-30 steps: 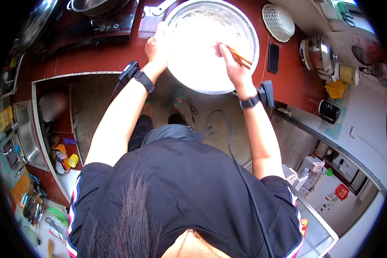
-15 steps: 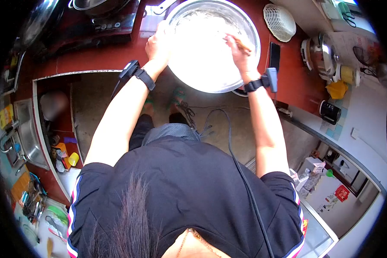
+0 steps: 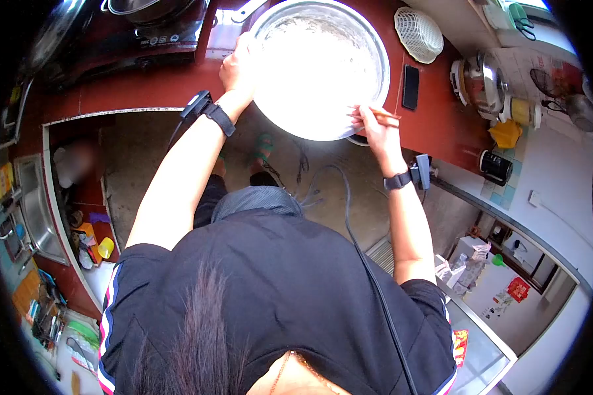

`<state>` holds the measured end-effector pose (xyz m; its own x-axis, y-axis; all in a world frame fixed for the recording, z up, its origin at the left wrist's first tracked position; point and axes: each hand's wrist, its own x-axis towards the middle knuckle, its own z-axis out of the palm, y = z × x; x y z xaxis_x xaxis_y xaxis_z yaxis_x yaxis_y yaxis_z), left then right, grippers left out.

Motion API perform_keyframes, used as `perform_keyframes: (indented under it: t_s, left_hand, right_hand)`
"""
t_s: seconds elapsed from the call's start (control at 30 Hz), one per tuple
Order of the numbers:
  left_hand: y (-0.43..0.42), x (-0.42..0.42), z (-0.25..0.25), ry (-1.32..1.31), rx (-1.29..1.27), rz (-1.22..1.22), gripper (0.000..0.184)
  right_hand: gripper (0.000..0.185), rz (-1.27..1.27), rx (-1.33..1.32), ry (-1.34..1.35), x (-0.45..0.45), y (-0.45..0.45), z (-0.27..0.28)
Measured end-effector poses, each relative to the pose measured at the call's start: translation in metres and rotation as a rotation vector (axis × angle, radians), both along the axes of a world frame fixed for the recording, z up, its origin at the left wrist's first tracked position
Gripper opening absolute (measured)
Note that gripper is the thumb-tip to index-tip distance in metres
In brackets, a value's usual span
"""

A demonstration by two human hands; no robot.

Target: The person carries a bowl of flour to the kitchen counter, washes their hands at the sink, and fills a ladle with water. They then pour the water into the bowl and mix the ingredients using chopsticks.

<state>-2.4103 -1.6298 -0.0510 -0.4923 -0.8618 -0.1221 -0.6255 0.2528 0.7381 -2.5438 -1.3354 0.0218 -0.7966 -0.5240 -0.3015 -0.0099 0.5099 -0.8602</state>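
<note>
A large metal basin (image 3: 383, 60) sits at the counter's front edge, its near side jutting out past it. Glare washes out most of its inside, so the pale contents cannot be made out. My left hand (image 3: 239, 69) is closed on the basin's left rim, with the fingers partly lost in the brightness. At the near right rim, my right hand (image 3: 380, 131) grips brown chopsticks (image 3: 390, 117); their far tips fade into the glare. Both wrists carry black straps with small devices.
Right of the basin lie a black phone (image 3: 410, 87) and a white woven basket (image 3: 419, 35). Farther right are a glass-lidded pot (image 3: 486, 82) and a black mug (image 3: 496, 167). An induction cooker (image 3: 158, 46) stands at the left. A cable (image 3: 348, 204) hangs down my front.
My right hand has moved from over the basin's inside toward me, to its near right rim, still with the chopsticks. My left hand keeps its hold. The view has shifted slightly.
</note>
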Motion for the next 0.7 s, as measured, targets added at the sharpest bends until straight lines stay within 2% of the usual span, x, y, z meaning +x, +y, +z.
perform_keyframes:
  t_s: [0.07,0.1,0.27,0.37,0.4,0.5,0.57,0.6,0.7]
  left_hand:
    - [0.000,0.001,-0.001,0.004,-0.011,-0.017,0.041]
    - [-0.001,0.001,-0.002,0.005,-0.016,-0.022,0.041]
    - [-0.001,0.001,0.002,-0.001,-0.011,-0.035,0.042]
    - [-0.001,0.001,-0.001,0.019,-0.003,-0.030,0.043]
    - [-0.001,0.001,-0.002,0.024,0.004,-0.030,0.043]
    - [0.000,0.002,-0.002,0.024,0.009,-0.018,0.043]
    - [0.000,0.002,-0.003,0.029,-0.003,-0.015,0.043]
    - [0.000,0.002,-0.002,0.031,-0.012,-0.014,0.043]
    - [0.000,0.002,0.002,0.002,-0.001,-0.029,0.044]
  right_hand:
    - [0.021,-0.002,0.036,0.068,-0.023,-0.006,0.003]
    - [0.019,0.050,0.094,0.219,-0.038,-0.008,0.005]
    - [0.019,0.089,-0.056,0.352,-0.072,-0.034,0.006]
    - [0.021,0.151,0.139,0.274,-0.050,-0.019,0.004]
    - [0.024,0.101,0.136,0.203,-0.036,-0.012,-0.007]
    - [0.028,0.005,-0.001,0.059,0.018,-0.020,-0.009]
    - [0.023,0.031,-0.050,0.079,0.031,-0.036,-0.017]
    - [0.023,0.070,0.017,0.159,0.034,-0.047,-0.018]
    - [0.024,0.110,-0.125,0.109,0.026,-0.067,-0.005]
